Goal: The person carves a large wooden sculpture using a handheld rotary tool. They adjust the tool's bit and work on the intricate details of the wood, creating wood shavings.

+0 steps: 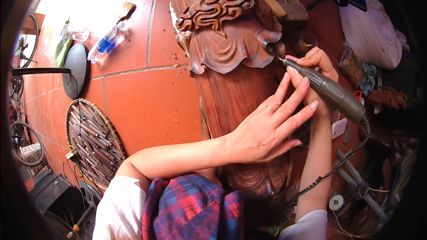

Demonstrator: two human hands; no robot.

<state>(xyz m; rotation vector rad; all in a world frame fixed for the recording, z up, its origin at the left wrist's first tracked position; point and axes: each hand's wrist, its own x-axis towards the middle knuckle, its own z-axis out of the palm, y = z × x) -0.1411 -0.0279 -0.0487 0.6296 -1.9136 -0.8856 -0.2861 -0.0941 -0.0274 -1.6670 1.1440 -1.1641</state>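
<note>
Head view: right hand (316, 69) grip encloses rotary tool (329, 91), tip apparently touching carving (222, 31).

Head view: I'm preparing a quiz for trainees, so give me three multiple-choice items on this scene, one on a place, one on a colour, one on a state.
1. Where does the round basket of chisels lie?
A. On the tiled floor, to the person's left
B. On top of the wooden carving
C. On the white sack

2. What colour is the cap end of the plastic bottle on the floor?
A. Green
B. Blue
C. Yellow

3. What is the right hand doing?
A. Resting open and empty
B. Holding a brush
C. Gripping a corded rotary tool with its tip at the carving

Answers:
1 A, the basket sits on the red tiles at the left.
2 B, the bottle's lower part shows blue.
3 C, the fingers close round the grey tool while the left hand steadies it with spread fingers.
</note>
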